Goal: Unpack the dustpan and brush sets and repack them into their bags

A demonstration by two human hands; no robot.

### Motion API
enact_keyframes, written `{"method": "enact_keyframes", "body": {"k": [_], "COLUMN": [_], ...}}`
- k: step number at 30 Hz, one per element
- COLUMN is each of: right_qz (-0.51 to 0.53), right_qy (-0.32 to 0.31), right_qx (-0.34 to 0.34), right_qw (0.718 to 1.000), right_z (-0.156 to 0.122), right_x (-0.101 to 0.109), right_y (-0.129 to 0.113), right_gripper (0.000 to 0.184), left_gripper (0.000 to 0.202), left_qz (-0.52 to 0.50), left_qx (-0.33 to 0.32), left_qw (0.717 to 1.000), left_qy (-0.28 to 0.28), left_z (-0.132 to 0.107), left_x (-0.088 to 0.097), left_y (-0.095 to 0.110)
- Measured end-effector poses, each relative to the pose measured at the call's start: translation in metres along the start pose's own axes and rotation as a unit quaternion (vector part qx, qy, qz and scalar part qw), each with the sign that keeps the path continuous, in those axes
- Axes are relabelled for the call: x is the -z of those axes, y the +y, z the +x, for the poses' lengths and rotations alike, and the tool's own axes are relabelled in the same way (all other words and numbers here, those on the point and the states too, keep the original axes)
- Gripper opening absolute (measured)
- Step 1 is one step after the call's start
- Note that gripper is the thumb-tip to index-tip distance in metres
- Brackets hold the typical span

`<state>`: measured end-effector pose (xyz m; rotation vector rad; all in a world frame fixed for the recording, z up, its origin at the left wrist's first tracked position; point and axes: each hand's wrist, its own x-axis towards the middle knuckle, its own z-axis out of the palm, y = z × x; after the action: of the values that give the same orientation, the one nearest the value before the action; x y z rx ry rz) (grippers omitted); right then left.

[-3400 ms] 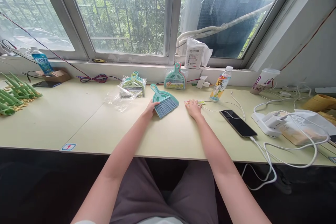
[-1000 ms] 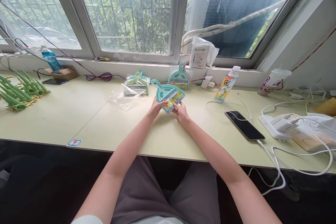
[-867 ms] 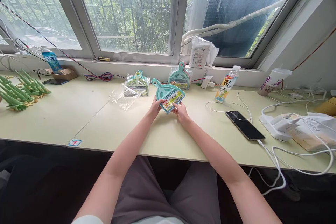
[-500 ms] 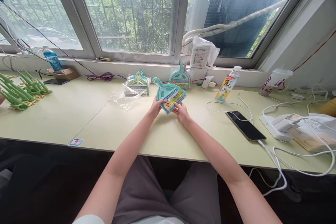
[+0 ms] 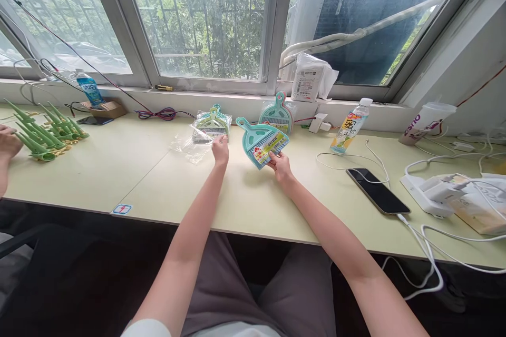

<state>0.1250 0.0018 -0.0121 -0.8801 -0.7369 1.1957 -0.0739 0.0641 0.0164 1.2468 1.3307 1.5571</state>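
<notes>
My right hand [image 5: 281, 167] is closed on the lower right edge of a teal mini dustpan [image 5: 252, 139], which has a striped, printed label card across its front. The dustpan is tilted, its handle pointing up and left. My left hand [image 5: 220, 150], off the dustpan, has its fingers curled together at the lower right edge of a green dustpan [image 5: 213, 121] in clear plastic wrap. Whether the fingers pinch the wrap is hidden. Loose clear plastic [image 5: 187, 143] lies left of that hand. Another wrapped teal dustpan [image 5: 276, 113] with a pink edge leans by the wall.
A drink bottle [image 5: 351, 126], a phone [image 5: 378, 190], white cables and a power strip [image 5: 425, 197] lie to the right, with a plastic cup [image 5: 427, 124] behind. At far left, another person's hand [image 5: 8, 142] is beside green spiky plastic parts [image 5: 47, 131].
My left hand has let go of the teal dustpan and moved up and left to the wrapped green one. My right hand keeps the teal dustpan. Another person's hand shows more at far left.
</notes>
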Motion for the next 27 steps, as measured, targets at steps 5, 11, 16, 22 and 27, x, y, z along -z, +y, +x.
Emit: {"method": "enact_keyframes", "body": {"k": [5, 11, 16, 22, 27], "right_qz": [-0.013, -0.020, -0.024, -0.021, -0.019], "right_qy": [0.003, 0.007, 0.017, 0.025, 0.036], "right_qx": [0.000, -0.004, -0.011, -0.003, 0.000], "right_qw": [1.000, 1.000, 1.000, 0.999, 0.999], "right_z": [0.001, 0.000, 0.000, 0.002, 0.005], "right_x": [0.004, 0.003, 0.004, 0.006, 0.009], "right_y": [0.002, 0.000, -0.002, 0.000, -0.001], "right_gripper": [0.015, 0.014, 0.014, 0.012, 0.011], "left_gripper": [0.043, 0.037, 0.043, 0.052, 0.051], "left_qz": [0.235, 0.335, 0.533, 0.504, 0.497], "left_qx": [-0.092, -0.125, -0.100, -0.181, -0.289], "left_qw": [0.967, 0.933, 0.839, 0.843, 0.818], "left_qy": [0.044, 0.035, 0.046, 0.049, -0.032], "left_z": [0.010, 0.012, 0.013, 0.004, -0.002], "left_x": [0.031, 0.029, 0.032, 0.024, 0.009], "left_y": [-0.014, -0.024, -0.020, -0.014, -0.019]}}
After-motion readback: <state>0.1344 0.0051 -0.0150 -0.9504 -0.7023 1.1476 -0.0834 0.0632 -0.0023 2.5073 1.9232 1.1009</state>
